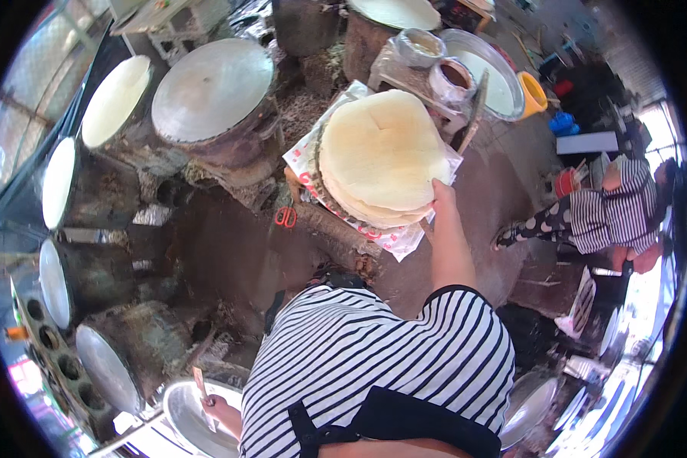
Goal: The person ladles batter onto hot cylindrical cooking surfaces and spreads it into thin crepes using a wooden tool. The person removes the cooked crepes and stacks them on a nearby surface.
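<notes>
My right hand [441,195] is closed on the right edge of a stack of pale, thin round sheets [378,145]. The stack lies on white plastic with red print [404,240], over a low stand. Orange-handled scissors [285,217] are just left of it. At the lower left, my left hand [220,408] grips a flat light stick [198,382] over a wide metal basin [183,412].
Round griddles [212,88] on sooty stoves ring the left and back. Bowls [449,80], a tub of white liquid [496,88] and a yellow bucket [533,95] stand at back right. A co-worker in stripes [603,217] is at the right.
</notes>
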The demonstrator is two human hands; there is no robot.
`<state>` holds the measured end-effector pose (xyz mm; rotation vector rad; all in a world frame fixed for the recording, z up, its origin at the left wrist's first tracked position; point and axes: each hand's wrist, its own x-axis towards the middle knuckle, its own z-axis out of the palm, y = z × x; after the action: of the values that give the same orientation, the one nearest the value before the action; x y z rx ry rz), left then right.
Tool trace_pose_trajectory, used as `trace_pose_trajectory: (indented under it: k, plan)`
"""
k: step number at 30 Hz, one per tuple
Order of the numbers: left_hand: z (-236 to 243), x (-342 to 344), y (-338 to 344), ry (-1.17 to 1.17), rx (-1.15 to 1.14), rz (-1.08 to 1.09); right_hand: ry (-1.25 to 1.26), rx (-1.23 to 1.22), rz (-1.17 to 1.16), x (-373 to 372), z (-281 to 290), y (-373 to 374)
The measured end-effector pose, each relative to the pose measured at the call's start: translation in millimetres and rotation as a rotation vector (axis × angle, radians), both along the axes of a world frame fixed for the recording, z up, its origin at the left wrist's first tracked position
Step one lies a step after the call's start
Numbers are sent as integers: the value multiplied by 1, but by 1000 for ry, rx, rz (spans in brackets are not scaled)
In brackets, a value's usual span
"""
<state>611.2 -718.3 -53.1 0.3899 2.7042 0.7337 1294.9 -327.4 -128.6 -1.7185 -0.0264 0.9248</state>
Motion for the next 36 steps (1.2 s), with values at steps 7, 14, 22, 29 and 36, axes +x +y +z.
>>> trace_pose_trajectory:
  k: [7, 14, 22, 29, 36]
  plan:
    - [-127, -70, -121, 19, 599, 441, 131, 0, 136, 46, -70, -13]
    - [-91, -68, -95, -460, 1327, 1353, -1005, -428, 261, -52, 29, -11]
    - [-83, -54, -83, -491, 1272, 1342, -256, -103, 1245, -416, -6, 57]
    - [-84, -51, -66, -487, 1292, 1345, 159, -297, 1174, -610, -141, 191]
    - [-79, -62, -2, -379, 1178, 1685, 399, -251, 553, -655, -276, 282]
